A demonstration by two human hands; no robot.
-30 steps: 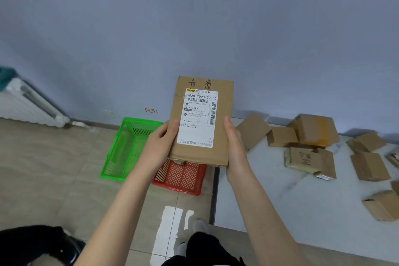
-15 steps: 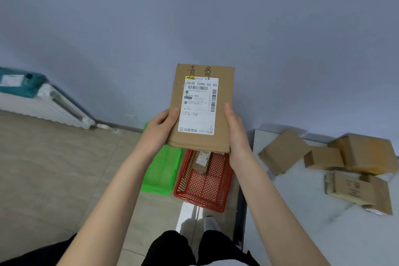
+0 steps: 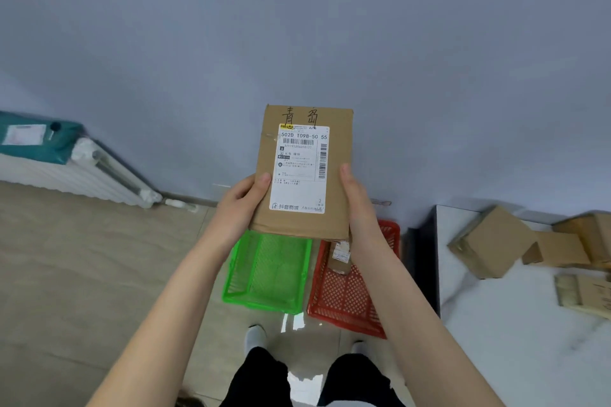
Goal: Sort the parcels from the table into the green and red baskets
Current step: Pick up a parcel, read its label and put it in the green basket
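I hold a flat brown cardboard parcel (image 3: 305,172) with a white shipping label upright in front of me, above the two baskets. My left hand (image 3: 239,205) grips its left edge, thumb on the front. My right hand (image 3: 358,201) grips its right edge. The green basket (image 3: 267,274) stands on the floor below, nothing visible inside. To its right stands the red basket (image 3: 347,297), which holds a small labelled parcel (image 3: 340,256), partly hidden by my right wrist.
A white marble table (image 3: 515,324) at the right carries several brown parcels (image 3: 492,241). A white radiator (image 3: 86,172) with a teal bag (image 3: 36,139) on top lines the left wall. My feet stand just before the baskets on the tiled floor.
My view has swung left and down; the baskets now sit directly under the parcel and the table has slid right. Both hands keep the same grip on the parcel.
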